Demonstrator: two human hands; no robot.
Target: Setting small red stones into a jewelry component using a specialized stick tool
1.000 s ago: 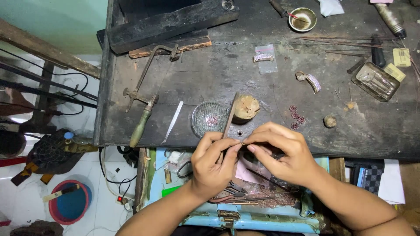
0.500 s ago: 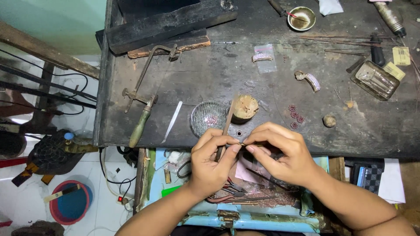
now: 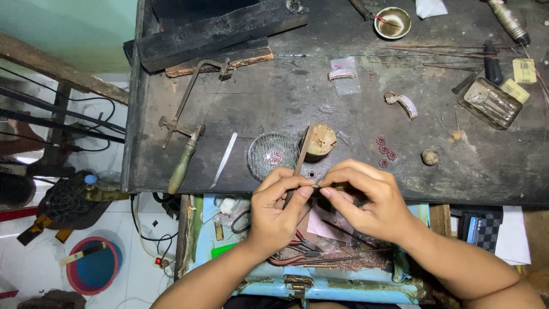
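- Dark and scarred, our table (image 3: 240,114) fills the upper part of the view; below its front edge we see a pale blue drawer (image 3: 320,286) full of pliers and scraps, and to the left a tiled floor with a red-rimmed blue bucket (image 3: 91,266).
- Our left hand (image 3: 277,212) sits at the table's front edge, its fingers (image 3: 303,191) closed on a slim file (image 3: 300,163) that slants up toward a wooden peg (image 3: 319,141).
- Our right hand (image 3: 366,200) meets the left one, thumb and forefinger pinched on a thin strip of metal (image 3: 329,186); the piece is mostly hidden by the fingertips, so we cannot tell its shape.
- That strip lies between both hands, touching the file, just before the table edge and near the peg.
- Just left of the peg stands a small glass dish (image 3: 273,154) holding tiny pinkish bits.
- A jeweller's saw frame (image 3: 191,114) with a green handle lies further left, with a pale tweezer (image 3: 224,159) beside it.
- Right of the peg we see small red flower-shaped pieces (image 3: 386,150) and a little round ball (image 3: 429,156).
- Farther back lie two stone-set curved bands (image 3: 403,103), a brass bowl (image 3: 393,22), a glass tray (image 3: 490,103), and a charred block (image 3: 217,28).
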